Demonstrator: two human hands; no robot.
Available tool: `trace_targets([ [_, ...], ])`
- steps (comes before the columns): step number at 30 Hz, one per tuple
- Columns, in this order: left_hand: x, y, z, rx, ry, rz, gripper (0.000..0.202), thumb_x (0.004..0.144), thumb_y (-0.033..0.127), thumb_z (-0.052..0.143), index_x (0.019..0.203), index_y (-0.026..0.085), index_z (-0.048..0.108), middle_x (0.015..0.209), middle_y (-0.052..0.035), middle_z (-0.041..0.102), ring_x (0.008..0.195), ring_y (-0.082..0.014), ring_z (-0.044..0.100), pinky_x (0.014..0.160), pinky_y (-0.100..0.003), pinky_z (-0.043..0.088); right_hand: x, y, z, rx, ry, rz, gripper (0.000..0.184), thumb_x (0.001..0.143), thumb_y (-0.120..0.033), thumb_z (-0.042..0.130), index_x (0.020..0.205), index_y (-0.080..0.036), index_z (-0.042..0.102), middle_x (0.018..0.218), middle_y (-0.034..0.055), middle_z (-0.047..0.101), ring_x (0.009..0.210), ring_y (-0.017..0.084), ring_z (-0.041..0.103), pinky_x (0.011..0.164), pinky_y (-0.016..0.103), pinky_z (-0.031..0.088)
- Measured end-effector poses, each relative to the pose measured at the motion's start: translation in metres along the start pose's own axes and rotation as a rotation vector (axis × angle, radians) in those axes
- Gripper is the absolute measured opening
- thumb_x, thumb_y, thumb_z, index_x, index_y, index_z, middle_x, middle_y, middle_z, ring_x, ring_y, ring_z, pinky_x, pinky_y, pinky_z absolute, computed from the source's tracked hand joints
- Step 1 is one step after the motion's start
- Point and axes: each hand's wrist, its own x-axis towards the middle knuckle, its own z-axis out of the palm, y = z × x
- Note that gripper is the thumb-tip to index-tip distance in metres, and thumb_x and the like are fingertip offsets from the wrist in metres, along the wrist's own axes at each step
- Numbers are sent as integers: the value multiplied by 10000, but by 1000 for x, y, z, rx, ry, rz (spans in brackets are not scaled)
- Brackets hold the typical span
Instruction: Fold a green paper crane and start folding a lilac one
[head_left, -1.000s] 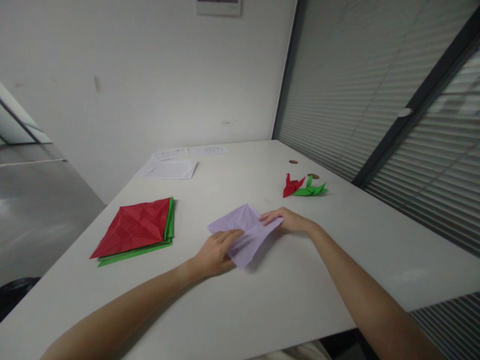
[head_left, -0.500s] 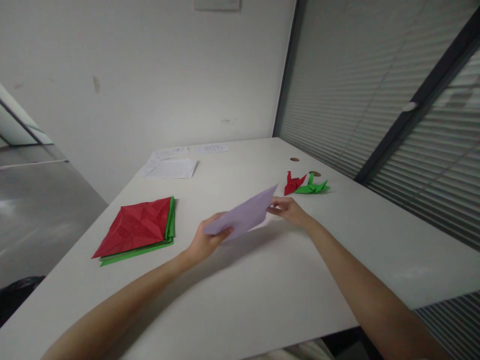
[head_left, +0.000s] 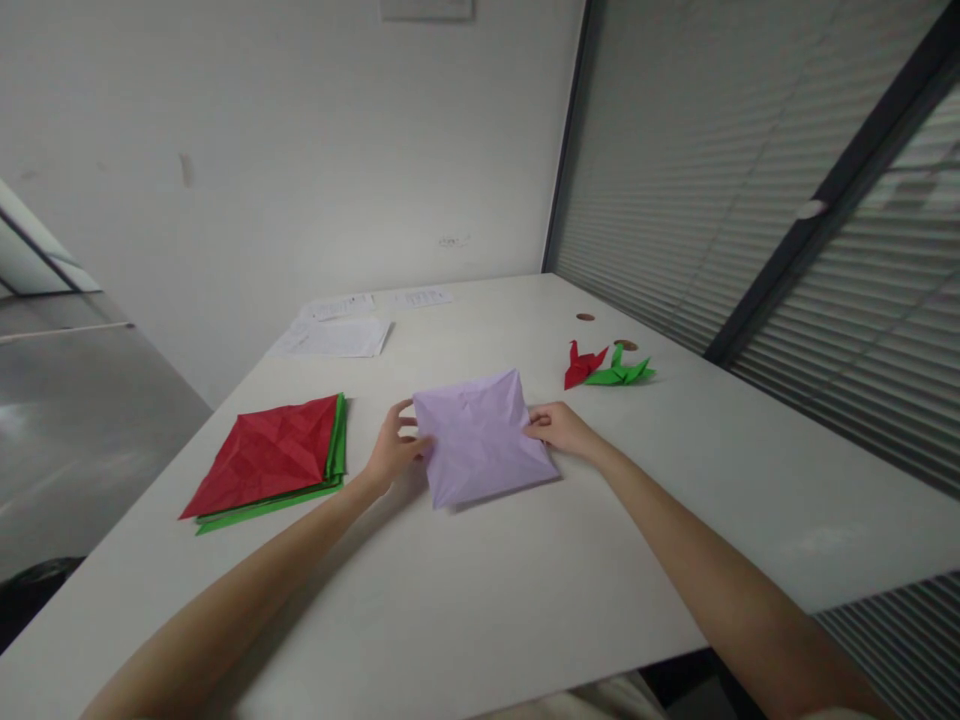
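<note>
A light purple sheet of origami paper [head_left: 484, 440], creased and roughly square, lies low over the table in front of me with its broad face up. At its left edge is my left hand [head_left: 395, 445], the thumb on the paper and the other fingers curled around the side, partly hidden. My right hand [head_left: 562, 430] pinches the right edge between thumb and fingers. To the left lies a stack of creased red paper [head_left: 274, 450] over green paper [head_left: 339, 440]. Beyond my right hand sit a red folded paper crane [head_left: 583, 368] and a green folded paper crane [head_left: 622, 372], touching or nearly so.
White printed papers [head_left: 337, 337] lie at the far left of the white table [head_left: 465, 620]. Two round holes show near the right edge, one beside the green crane. A wall closes the back, and a window with blinds [head_left: 690, 180] runs along the right.
The purple paper has gone from a raised slant to lying nearly flat, lower and nearer me. My left hand has shifted from its lower corner to its left edge; my right hand has moved slightly down.
</note>
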Motion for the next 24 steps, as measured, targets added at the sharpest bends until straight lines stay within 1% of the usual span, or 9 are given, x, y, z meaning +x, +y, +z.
trace_targets([
  [2, 0, -6, -3, 215, 120, 202, 791, 648, 282, 763, 1344, 259, 387, 1192, -102, 489, 948, -203, 616, 762, -386, 555, 1, 6, -1, -53, -1, 33, 252, 572, -322, 748, 693, -146, 615, 497, -40, 566, 434, 96, 487, 419, 198, 332],
  [3, -2, -7, -4, 323, 105, 310, 732, 666, 280, 756, 1321, 261, 430, 1216, -102, 467, 1032, -224, 589, 842, -417, 534, 0, 8, -1, -83, -1, 54, 292, 584, -301, 743, 806, -143, 639, 486, -55, 558, 411, 94, 474, 408, 196, 330],
  [5, -6, -7, -3, 507, -42, 495, 486, 758, 298, 699, 1217, 246, 551, 1215, -98, 487, 1120, -239, 547, 954, -444, 476, -2, 8, -2, -131, -16, 81, 547, 625, -259, 725, 1143, -157, 583, 463, -95, 523, 357, 84, 428, 385, 192, 322],
  [7, -12, -5, 0, 640, -233, 597, 302, 852, 319, 608, 1140, 230, 613, 1174, -98, 555, 1091, -235, 564, 963, -448, 462, -4, 6, -1, -181, -60, 70, 768, 684, -238, 689, 1388, -188, 387, 470, -113, 507, 345, 90, 428, 394, 205, 360],
  [10, -21, -2, 6, 791, -328, 681, 361, 890, 371, 556, 1220, 226, 580, 1205, -111, 587, 1112, -254, 564, 957, -448, 451, -6, 0, 2, -400, -29, -36, 675, 754, -248, 636, 1392, -192, 423, 601, -42, 585, 505, 140, 561, 551, 281, 489],
  [12, -25, 0, 9, 854, -384, 709, 375, 908, 378, 522, 1249, 229, 567, 1237, -113, 586, 1144, -258, 550, 970, -439, 433, -7, -4, 8, -616, 131, -156, 517, 798, -284, 605, 1303, -187, 543, 851, 61, 655, 774, 208, 632, 770, 361, 514],
  [15, -29, 2, 11, 905, -423, 707, 353, 934, 359, 466, 1239, 220, 578, 1254, -111, 584, 1161, -259, 531, 974, -432, 412, -11, -11, 25, -798, 238, -331, 467, 886, -374, 515, 1319, -199, 544, 1256, 140, 565, 1171, 291, 514, 1037, 441, 378],
  [19, -32, 2, 13, 926, -433, 671, 395, 930, 417, 467, 1260, 222, 562, 1275, -106, 565, 1170, -264, 507, 972, -439, 394, -18, -11, 54, -845, -26, -484, 567, 928, -495, 419, 1426, -222, 421, 1488, 101, 388, 1390, 287, 293, 1129, 461, 258],
  [24, -33, 0, 14, 912, -466, 624, 535, 894, 525, 495, 1341, 231, 481, 1327, -109, 516, 1208, -267, 464, 996, -439, 367, -20, -2, 69, -925, -245, -403, 684, 899, -661, 309, 1468, -282, 328, 1567, 68, 218, 1439, 320, 169, 1149, 528, 151],
])
